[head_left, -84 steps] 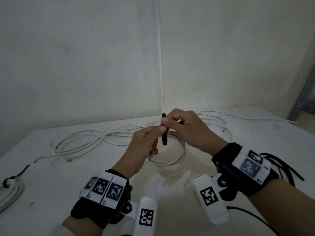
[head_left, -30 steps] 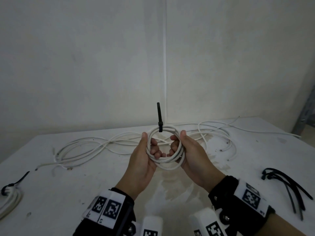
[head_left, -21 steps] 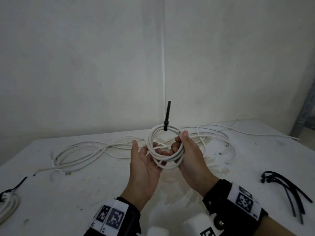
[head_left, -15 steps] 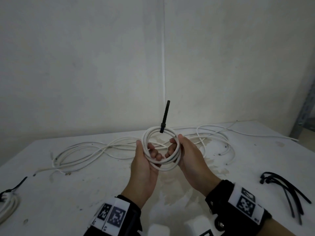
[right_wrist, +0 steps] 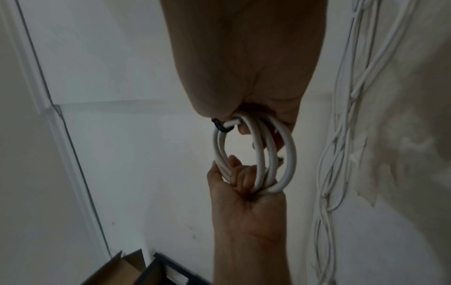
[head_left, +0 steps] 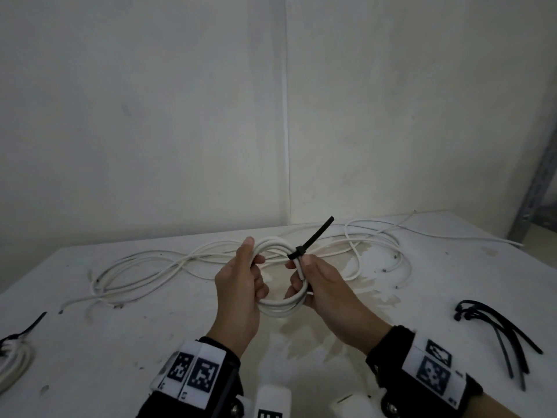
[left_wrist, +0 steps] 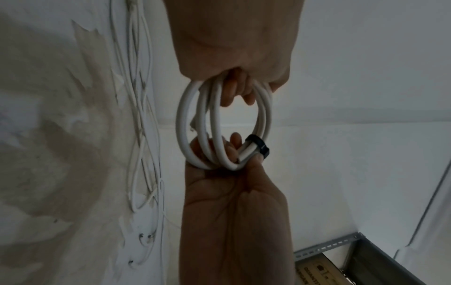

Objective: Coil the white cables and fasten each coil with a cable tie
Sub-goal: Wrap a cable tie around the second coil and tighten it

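A small coil of white cable [head_left: 280, 307] is held upright above the table between both hands. My left hand [head_left: 241, 285] grips its left side, fingers curled through the ring. My right hand [head_left: 319, 285] grips the right side, thumb just below the black cable tie [head_left: 297, 253]. The tie is cinched round the strands at the upper right, its tail slanting up and to the right. The left wrist view shows the coil [left_wrist: 182, 125], the tie [left_wrist: 258, 146] and my right hand's fingers [left_wrist: 235, 140]. In the right wrist view the coil [right_wrist: 290, 154] hangs from my right hand, with the tie [right_wrist: 220, 127] at its top.
Long loose white cables [head_left: 144, 267] sprawl across the back of the white table [head_left: 120, 357], with more loops [head_left: 376, 245] behind my hands. A bundle of black cable ties [head_left: 497, 324] lies at the right. A tied coil [head_left: 15, 354] sits at the left edge. Walls stand close behind.
The coil has turned clockwise in my hands, so the tie has moved from the top to the upper right and its tail now leans right. Both hands have shifted their grip on the ring.
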The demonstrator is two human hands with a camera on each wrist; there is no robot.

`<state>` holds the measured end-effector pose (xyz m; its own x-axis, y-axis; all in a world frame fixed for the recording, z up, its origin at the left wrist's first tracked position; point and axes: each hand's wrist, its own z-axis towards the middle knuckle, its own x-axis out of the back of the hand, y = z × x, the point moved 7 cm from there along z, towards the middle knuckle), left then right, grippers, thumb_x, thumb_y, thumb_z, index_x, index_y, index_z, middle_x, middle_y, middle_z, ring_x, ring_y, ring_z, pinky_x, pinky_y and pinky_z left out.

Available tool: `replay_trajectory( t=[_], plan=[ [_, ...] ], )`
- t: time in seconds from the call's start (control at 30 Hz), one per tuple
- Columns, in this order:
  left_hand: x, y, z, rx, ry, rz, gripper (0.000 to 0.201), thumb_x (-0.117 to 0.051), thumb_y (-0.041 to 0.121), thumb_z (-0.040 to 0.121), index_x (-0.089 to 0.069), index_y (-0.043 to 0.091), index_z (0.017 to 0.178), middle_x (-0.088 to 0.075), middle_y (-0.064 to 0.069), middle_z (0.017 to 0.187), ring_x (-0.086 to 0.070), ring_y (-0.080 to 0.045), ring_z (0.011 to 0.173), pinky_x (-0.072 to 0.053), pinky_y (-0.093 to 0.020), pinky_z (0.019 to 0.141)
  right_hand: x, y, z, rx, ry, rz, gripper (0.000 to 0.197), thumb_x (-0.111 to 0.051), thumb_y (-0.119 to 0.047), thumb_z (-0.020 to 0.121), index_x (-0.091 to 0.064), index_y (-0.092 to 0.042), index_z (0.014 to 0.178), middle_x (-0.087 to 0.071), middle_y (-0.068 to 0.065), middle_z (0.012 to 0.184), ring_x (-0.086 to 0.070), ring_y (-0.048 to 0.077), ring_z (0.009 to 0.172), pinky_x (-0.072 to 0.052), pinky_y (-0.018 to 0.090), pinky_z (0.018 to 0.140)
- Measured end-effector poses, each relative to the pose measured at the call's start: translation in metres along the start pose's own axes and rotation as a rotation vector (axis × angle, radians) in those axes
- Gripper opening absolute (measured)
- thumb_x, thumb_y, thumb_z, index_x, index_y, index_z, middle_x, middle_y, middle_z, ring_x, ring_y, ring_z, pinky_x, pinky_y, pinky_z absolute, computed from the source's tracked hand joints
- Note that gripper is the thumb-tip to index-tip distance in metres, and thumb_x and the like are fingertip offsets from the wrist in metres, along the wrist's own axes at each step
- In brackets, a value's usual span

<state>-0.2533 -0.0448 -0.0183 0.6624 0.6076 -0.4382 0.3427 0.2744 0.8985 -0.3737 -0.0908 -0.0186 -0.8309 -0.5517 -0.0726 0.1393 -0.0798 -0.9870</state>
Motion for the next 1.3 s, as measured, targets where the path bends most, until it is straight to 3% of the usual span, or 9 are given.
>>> replay_trajectory(
  t=[0.13, 0.37, 0.5, 0.73, 0.97, 1.07, 1.17, 1.23, 1.3],
  plan=[
    [-0.006, -0.007, -0.003, 0.066, -0.064, -0.097, 0.036, -0.046, 0.035, 0.094, -0.056, 0.009, 0.070, -0.037, 0.006, 0.040, -0.036, -0.007, 0.036, -0.037, -0.018, 0.041, 0.001, 0.000, 0.008, -0.029, 0.146, 0.371, 0.030, -0.030, -0.019, 0.101, -0.052, -0.007, 0.083, -0.034, -0.002, 0.056, -0.036, 0.008, 0.050, -0.033, 0.023, 0.057],
    [-0.006, -0.007, -0.005, 0.088, -0.056, -0.181, 0.043, -0.044, 0.039, 0.094, -0.045, 0.010, 0.062, -0.031, 0.005, 0.037, -0.029, -0.006, 0.031, -0.033, -0.016, 0.035, -0.009, -0.002, 0.010, -0.056, 0.206, 0.571, 0.026, -0.035, -0.019, 0.099, -0.051, -0.008, 0.082, -0.032, -0.004, 0.053, -0.028, 0.007, 0.048, -0.025, 0.021, 0.052],
    [-0.006, -0.013, -0.010, 0.147, -0.090, -0.368, 0.054, -0.031, 0.049, 0.095, -0.045, 0.009, 0.061, -0.039, 0.000, 0.040, -0.038, -0.011, 0.036, -0.038, -0.023, 0.047, -0.012, -0.004, 0.013, -0.040, 0.215, 0.569, 0.025, -0.035, -0.022, 0.100, -0.049, -0.008, 0.084, -0.032, -0.004, 0.054, -0.029, 0.007, 0.048, -0.027, 0.022, 0.052],
    [-0.001, -0.009, -0.007, 0.133, 0.026, -0.243, 0.058, -0.027, 0.056, 0.093, -0.029, 0.016, 0.051, -0.021, 0.005, 0.035, -0.018, -0.009, 0.029, -0.017, -0.014, 0.035, -0.021, 0.007, 0.003, -0.070, 0.138, 0.301, 0.030, -0.028, -0.019, 0.100, -0.049, -0.011, 0.081, -0.037, -0.005, 0.051, -0.037, 0.007, 0.047, -0.033, 0.023, 0.056],
    [0.011, -0.009, -0.001, 0.103, 0.067, -0.087, 0.051, -0.042, 0.043, 0.093, -0.024, 0.019, 0.052, -0.019, 0.007, 0.038, -0.016, -0.007, 0.031, -0.014, -0.016, 0.035, -0.023, 0.009, -0.004, -0.087, -0.003, 0.166, 0.030, -0.028, -0.017, 0.100, -0.057, -0.013, 0.092, -0.049, 0.001, 0.063, -0.052, 0.013, 0.061, -0.047, 0.026, 0.067],
    [0.017, -0.003, 0.004, 0.092, 0.071, -0.088, 0.050, -0.039, 0.039, 0.095, -0.025, 0.019, 0.051, -0.020, 0.008, 0.036, -0.016, -0.007, 0.029, -0.014, -0.014, 0.033, -0.013, 0.002, -0.003, -0.056, 0.004, 0.122, 0.020, -0.038, -0.008, 0.095, -0.055, -0.018, 0.100, -0.060, 0.002, 0.081, -0.060, 0.015, 0.078, -0.050, 0.028, 0.075],
    [0.017, 0.000, 0.006, 0.095, 0.046, -0.077, 0.045, -0.032, 0.031, 0.096, -0.028, 0.016, 0.053, -0.021, 0.007, 0.035, -0.016, -0.007, 0.029, -0.014, -0.013, 0.033, 0.003, -0.002, 0.002, -0.011, 0.086, 0.137, 0.027, -0.049, -0.017, 0.093, -0.044, -0.027, 0.118, -0.060, 0.001, 0.101, -0.060, 0.013, 0.090, -0.049, 0.025, 0.075],
    [0.014, 0.000, 0.004, 0.074, 0.019, -0.006, 0.042, -0.033, 0.025, 0.094, -0.029, 0.016, 0.053, -0.022, 0.007, 0.035, -0.016, -0.007, 0.029, -0.015, -0.014, 0.033, 0.000, -0.004, 0.004, -0.014, 0.023, 0.130, 0.018, -0.047, -0.027, 0.094, -0.049, -0.025, 0.112, -0.064, 0.002, 0.097, -0.063, 0.013, 0.085, -0.050, 0.024, 0.070],
    [0.011, -0.002, 0.002, 0.066, 0.010, 0.069, 0.042, -0.034, 0.024, 0.094, -0.029, 0.015, 0.053, -0.023, 0.007, 0.036, -0.016, -0.007, 0.030, -0.015, -0.015, 0.033, -0.009, -0.005, 0.002, -0.032, -0.076, 0.121, 0.026, -0.039, -0.033, 0.096, -0.057, -0.015, 0.099, -0.066, 0.005, 0.081, -0.064, 0.015, 0.071, -0.052, 0.024, 0.065]
  ],
)
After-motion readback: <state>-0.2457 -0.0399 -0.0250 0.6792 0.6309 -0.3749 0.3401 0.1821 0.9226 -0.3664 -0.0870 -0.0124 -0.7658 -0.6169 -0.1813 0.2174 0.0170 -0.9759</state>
